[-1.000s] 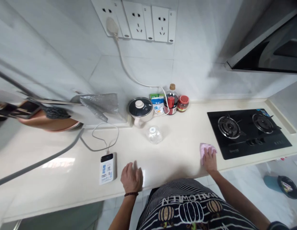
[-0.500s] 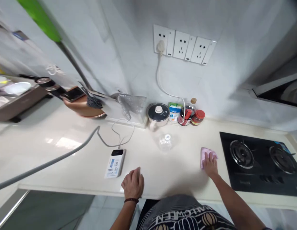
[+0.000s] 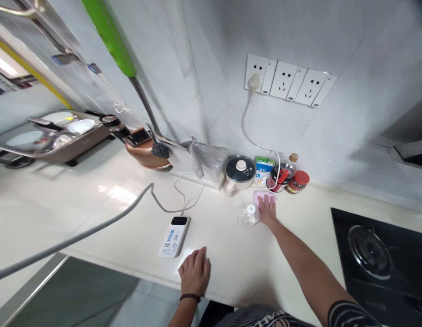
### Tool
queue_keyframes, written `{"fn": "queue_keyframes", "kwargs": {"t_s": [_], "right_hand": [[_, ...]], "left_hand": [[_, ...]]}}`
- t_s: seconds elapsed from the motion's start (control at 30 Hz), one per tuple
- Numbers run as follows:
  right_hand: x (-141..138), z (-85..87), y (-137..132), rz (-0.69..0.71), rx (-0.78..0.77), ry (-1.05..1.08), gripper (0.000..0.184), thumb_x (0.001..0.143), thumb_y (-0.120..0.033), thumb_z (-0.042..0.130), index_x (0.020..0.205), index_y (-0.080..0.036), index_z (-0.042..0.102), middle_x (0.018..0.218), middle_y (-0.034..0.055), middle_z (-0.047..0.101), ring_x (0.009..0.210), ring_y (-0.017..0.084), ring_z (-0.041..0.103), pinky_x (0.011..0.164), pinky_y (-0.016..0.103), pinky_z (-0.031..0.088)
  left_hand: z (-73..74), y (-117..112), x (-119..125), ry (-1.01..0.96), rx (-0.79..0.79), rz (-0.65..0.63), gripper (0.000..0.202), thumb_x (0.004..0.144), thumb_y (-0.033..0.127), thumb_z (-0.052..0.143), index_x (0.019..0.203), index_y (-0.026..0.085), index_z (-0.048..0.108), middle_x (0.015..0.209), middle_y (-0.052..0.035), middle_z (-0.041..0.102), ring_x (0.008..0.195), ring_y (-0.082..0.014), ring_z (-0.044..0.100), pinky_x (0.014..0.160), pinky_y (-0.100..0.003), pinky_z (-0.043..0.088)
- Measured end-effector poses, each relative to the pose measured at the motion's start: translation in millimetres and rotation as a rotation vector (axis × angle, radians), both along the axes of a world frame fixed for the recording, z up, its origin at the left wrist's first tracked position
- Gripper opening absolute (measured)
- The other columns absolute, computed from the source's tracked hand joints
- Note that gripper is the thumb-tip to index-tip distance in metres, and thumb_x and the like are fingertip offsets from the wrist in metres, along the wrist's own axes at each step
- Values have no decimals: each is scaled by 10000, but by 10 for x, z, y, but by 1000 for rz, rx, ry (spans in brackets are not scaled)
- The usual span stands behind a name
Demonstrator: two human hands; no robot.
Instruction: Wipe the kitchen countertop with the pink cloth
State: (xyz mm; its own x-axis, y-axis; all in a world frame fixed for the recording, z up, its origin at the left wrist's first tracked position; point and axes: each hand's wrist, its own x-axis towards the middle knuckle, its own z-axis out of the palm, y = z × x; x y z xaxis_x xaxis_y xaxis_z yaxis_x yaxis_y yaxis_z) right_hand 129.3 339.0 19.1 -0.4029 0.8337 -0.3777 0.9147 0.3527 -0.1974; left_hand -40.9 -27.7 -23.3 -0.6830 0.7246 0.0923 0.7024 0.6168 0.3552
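Touching pink cloth [image 3: 264, 193], right hand [image 3: 267, 211] spread flat

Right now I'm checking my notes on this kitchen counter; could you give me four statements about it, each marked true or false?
1. The right hand rests on the pink cloth. True.
2. The left hand grips the power bank. False: it rests on the countertop, apart from the power bank.
3. The lid is on the electric pot. True.
4. The white plug sits in the rightmost socket. False: it is in the leftmost socket.
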Motion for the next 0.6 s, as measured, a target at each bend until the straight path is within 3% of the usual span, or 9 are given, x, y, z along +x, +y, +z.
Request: {"fn": "queue_keyframes", "kwargs": {"t_s": [0.1, 0.23, 0.37, 0.47, 0.53, 0.6], "right_hand": [[-122, -37, -113, 177, 50, 38, 741, 1024, -318, 553, 1720, -254, 309, 1834, 118, 142, 1684, 351, 99, 1326, 569, 166], [313, -14, -46, 193, 114, 74, 629, 1081, -311, 380, 1702, -220, 346, 1816, 122, 212, 1672, 322, 153, 1308, 551, 201], [1233, -14, -10, -63, 158, 12, 660, 1081, -370, 315, 1697, -137, 358, 1787, 223, 246, 1653, 379, 222, 1273, 605, 260], [2057, -118, -168, -270, 191, 0, 692, 1057, -371, 276, 1681, -91, 377, 1758, 303, 262, 1628, 446, 276, 1208, 734, 299], [2504, -237, -352, -425, 236, 57, 692, 1043, -423, 289, 1669, -160, 419, 1768, 267, 270, 1628, 454, 277, 1193, 770, 295], [2742, -360, -572, -566, 271, 81, 693, 1035, -483, 302, 1660, -223, 448, 1770, 228, 298, 1633, 442, 276, 1208, 757, 295]], "left_hand": [[5, 16, -7, -20, 13, 18, 425, 1000, 333, 491, 1339, 269, 739, 1312, -119, 713, 1231, -300, 587, 1068, -470, 430], [54, 32, -10, -44, 25, 21, 430, 970, 310, 519, 1331, 273, 749, 1289, -123, 723, 1222, -305, 584, 1063, -483, 435], [86, 28, -12, -57, 15, 4, 433, 982, 310, 506, 1343, 266, 740, 1307, -122, 714, 1223, -300, 589, 1062, -478, 438], [78, 13, -24, -62, 3, -8, 432, 999, 320, 492, 1356, 266, 730, 1321, -122, 711, 1232, -297, 594, 1072, -479, 434], [69, 5, -35, -70, -2, -27, 445, 1013, 330, 479, 1382, 257, 716, 1339, -126, 709, 1241, -293, 598, 1076, -479, 436], [64, 4, -42, -77, 1, -47, 463, 1022, 342, 464, 1408, 242, 701, 1386, -134, 699, 1272, -295, 593, 1090, -486, 434]]}}
